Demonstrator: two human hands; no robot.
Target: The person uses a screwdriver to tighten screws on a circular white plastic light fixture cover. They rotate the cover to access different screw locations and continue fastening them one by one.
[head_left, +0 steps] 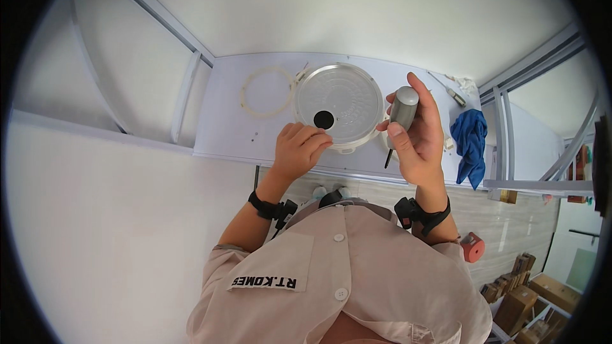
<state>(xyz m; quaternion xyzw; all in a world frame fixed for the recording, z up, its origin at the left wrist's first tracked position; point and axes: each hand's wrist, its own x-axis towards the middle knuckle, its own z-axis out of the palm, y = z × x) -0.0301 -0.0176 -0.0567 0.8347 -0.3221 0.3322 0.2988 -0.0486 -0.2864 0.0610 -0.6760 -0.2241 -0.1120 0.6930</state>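
On the table (229, 134), the left hand (298, 148) pinches the round lid (338, 103), fingertips hidden; the right hand (417, 134) grips a screwdriver (400, 114), shaft mostly hidden.

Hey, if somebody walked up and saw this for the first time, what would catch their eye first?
Probably the round silvery lid at the middle of the white table, with the left hand touching its near edge beside a black disc. Next, the right hand gripping a grey-handled screwdriver just right of it, and a blue cloth farther right.
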